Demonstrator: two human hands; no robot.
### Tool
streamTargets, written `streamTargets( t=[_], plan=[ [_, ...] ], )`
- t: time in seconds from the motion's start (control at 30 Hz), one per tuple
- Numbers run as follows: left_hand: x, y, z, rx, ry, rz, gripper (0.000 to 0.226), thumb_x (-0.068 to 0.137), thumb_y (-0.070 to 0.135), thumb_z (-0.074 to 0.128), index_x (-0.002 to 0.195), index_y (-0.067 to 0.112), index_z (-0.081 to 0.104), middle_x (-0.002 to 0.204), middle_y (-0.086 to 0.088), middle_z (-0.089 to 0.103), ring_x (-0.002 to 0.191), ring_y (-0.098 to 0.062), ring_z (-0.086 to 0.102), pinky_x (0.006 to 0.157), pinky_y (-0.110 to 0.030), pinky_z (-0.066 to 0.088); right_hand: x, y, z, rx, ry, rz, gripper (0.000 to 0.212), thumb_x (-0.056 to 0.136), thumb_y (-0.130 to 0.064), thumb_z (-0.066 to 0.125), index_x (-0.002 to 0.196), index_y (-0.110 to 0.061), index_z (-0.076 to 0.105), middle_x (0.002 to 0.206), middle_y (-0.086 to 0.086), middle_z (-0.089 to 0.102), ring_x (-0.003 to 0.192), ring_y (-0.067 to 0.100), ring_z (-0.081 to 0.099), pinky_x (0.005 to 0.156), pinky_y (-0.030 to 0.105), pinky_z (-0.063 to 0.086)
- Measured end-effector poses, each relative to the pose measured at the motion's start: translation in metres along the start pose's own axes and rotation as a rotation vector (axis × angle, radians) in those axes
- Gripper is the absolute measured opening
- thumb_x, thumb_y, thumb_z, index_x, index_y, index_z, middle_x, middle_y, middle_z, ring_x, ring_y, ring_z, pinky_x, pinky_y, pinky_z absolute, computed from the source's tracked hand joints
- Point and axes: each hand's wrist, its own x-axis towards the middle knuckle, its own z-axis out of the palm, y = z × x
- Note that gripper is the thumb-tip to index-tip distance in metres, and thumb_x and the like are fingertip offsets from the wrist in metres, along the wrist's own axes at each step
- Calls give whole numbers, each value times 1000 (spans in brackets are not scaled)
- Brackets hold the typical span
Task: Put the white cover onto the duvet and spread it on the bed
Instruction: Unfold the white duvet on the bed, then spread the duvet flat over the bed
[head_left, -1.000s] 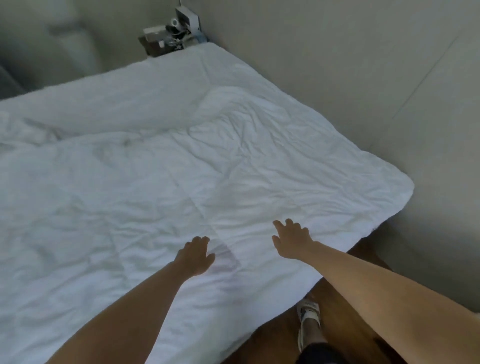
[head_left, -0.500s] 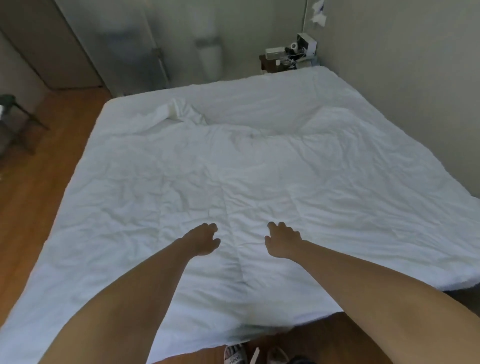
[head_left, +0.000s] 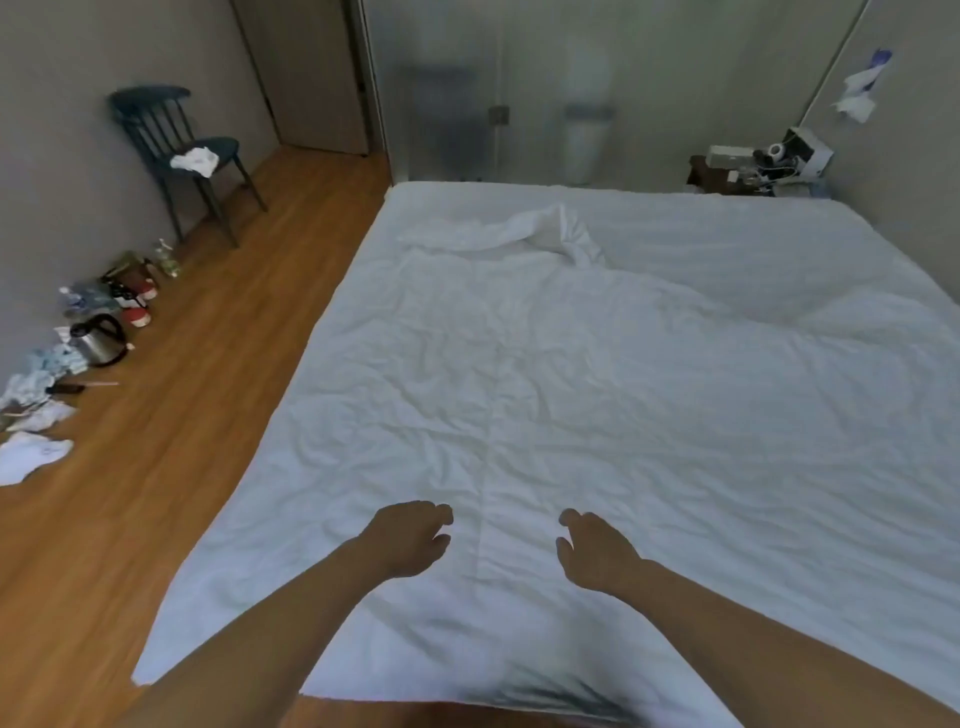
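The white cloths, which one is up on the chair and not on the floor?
The small crumpled white cloth on the seat of the dark chair by the wall. The other white cloth lies flat on the wooden floor.

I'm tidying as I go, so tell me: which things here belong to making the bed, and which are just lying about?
Job: white duvet on the bed; left hand and right hand, both open above it.

Lying about: chair, kettle, cloths on floor, cluttered bedside table.
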Motion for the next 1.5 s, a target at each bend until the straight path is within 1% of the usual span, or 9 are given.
streamTargets(
  t=[0.27, 0.6, 0.67, 0.73, 0.83, 0.97, 1.07, 1.37, 1.5],
  plan=[
    [-72, -223, 10, -216, -121, -99, 38, 102, 42, 46, 134, 25, 56, 135, 0, 61, 120, -22, 58, 95, -32, 46, 19, -219, 71, 77, 29, 34, 35, 105, -35, 41, 132, -18, 56, 129, 5, 61, 117, 23, 58, 95, 34, 47],
    [-168, -376, 20, -560, -26, -321, 29, 99, 42, 46, 119, 28, 60, 112, 9, 64, 93, -8, 61, 85, -32, 53, 46, -418, 113, 58, 25, -147, 34, 105, -37, 40, 127, -19, 58, 117, 3, 63, 107, 22, 62, 90, 34, 49],
    [-176, -409, 26, -578, -13, -331, 26, 100, 40, 46, 114, 24, 60, 105, 0, 65, 79, -5, 54, 78, -34, 51, 61, -447, 120, 15, 4, -167, 32, 104, -35, 41, 123, -17, 60, 116, 4, 64, 106, 23, 62, 88, 35, 50],
    [-185, -443, 29, -587, -33, -326, 23, 101, 36, 46, 108, 21, 61, 108, -4, 67, 82, -10, 56, 80, -37, 51, 67, -477, 127, -18, -29, -166, 32, 103, -34, 42, 121, -14, 61, 116, 5, 66, 107, 25, 62, 87, 35, 51],
    [-189, -502, 20, -595, -52, -289, 24, 103, 35, 44, 112, 23, 63, 111, 3, 68, 100, -15, 64, 90, -36, 52, 90, -526, 129, -38, -23, -125, 31, 103, -32, 43, 117, -12, 62, 112, 5, 68, 104, 23, 63, 85, 35, 51],
    [-180, -599, -3, -527, -82, -237, 29, 104, 37, 44, 124, 24, 61, 117, 3, 67, 89, -11, 63, 73, -29, 51, 121, -601, 139, -50, -8, -66, 31, 101, -30, 44, 108, -8, 64, 103, 7, 70, 92, 24, 67, 77, 36, 55],
    [-182, -651, -39, -482, -104, -197, 31, 103, 38, 43, 124, 25, 62, 120, 7, 65, 96, -11, 63, 83, -31, 54, 130, -659, 136, -6, 28, 17, 32, 101, -32, 44, 108, -9, 65, 103, 5, 71, 92, 23, 68, 80, 37, 58],
    [-110, -743, -140, -316, -167, 25, 26, 101, 33, 43, 107, 21, 65, 97, 2, 70, 86, -19, 67, 76, -36, 53, 184, -767, 101, 87, 126, 168, 27, 101, -31, 44, 96, -13, 63, 90, 3, 68, 80, 20, 66, 75, 35, 59],
    [-36, -757, -185, -204, -189, 120, 25, 100, 35, 48, 110, 20, 64, 106, 0, 69, 95, -18, 64, 85, -37, 54, 233, -779, 73, 135, 174, 245, 27, 101, -30, 44, 95, -13, 64, 91, 3, 68, 80, 20, 65, 74, 34, 58]
  ],
)
